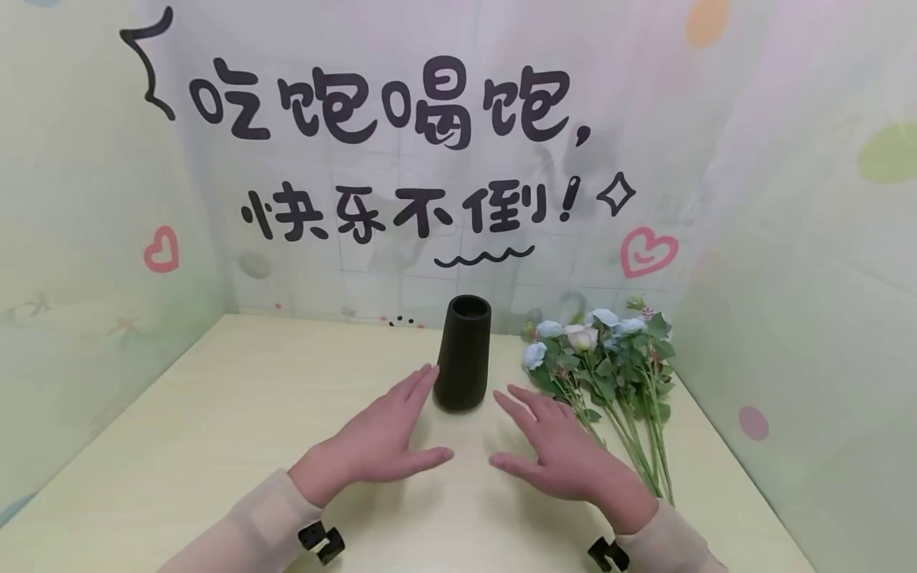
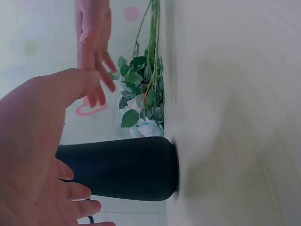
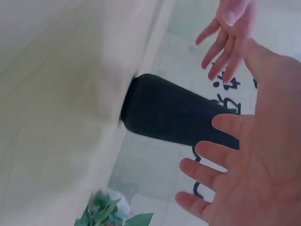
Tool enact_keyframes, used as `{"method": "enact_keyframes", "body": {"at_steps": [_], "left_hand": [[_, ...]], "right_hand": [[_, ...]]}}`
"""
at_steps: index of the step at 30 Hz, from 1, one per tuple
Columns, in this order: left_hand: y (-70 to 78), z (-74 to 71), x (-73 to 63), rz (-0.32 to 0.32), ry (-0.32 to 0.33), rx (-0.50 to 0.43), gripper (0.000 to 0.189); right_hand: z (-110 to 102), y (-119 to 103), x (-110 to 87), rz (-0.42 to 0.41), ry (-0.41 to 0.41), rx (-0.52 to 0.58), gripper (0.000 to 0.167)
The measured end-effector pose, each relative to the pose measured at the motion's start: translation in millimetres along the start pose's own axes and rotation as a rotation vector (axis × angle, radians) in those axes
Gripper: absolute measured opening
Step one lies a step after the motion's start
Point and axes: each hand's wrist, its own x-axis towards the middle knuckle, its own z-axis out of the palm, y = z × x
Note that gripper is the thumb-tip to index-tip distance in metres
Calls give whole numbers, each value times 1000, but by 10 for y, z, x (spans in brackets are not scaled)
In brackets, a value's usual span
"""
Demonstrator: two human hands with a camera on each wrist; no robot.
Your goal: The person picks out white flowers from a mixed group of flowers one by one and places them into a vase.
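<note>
A tall black vase (image 1: pixel 462 358), narrower toward its open mouth, stands upright on the table. On its left is my left hand (image 1: pixel 383 430), fingers extended and thumb spread, the fingertips overlapping the vase's side in the head view. My right hand (image 1: pixel 555 446) hovers to the right of the vase with its fingers spread and nothing in them. In the left wrist view the vase (image 2: pixel 117 169) stands beyond my left fingers. The right wrist view shows the vase (image 3: pixel 174 113) partly hidden behind my right fingertips.
A bunch of artificial flowers (image 1: pixel 605 350) with blue and white blooms and long green stems lies at the table's right, close behind my right hand. Printed cloth walls (image 1: pixel 401 278) enclose the pale wooden table (image 1: pixel 215 414) at the back and both sides.
</note>
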Motion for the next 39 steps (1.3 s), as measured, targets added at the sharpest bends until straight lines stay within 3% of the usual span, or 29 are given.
{"method": "enact_keyframes", "body": {"at_steps": [5,12,18,23,32,39], "left_hand": [[-61,-2,170,-107,55,-219,118],[-194,83,409,-233,126,-436,122],[-219,263,607,-324,157,-634,122],[-267,434,716,-389,205,-752,119],[-383,649,775,-340,213,-819,119],[-434,711,778,-287,224,-810,102]], "right_hand": [[-89,203,-17,86,142,103,72],[-259,581,-56,194,307,226,53],[-308,893,-167,323,371,263,54],[-237,1060,-280,390,370,265,57],[-79,1187,-351,515,293,307,58],[-64,1194,-354,596,244,270,53]]}}
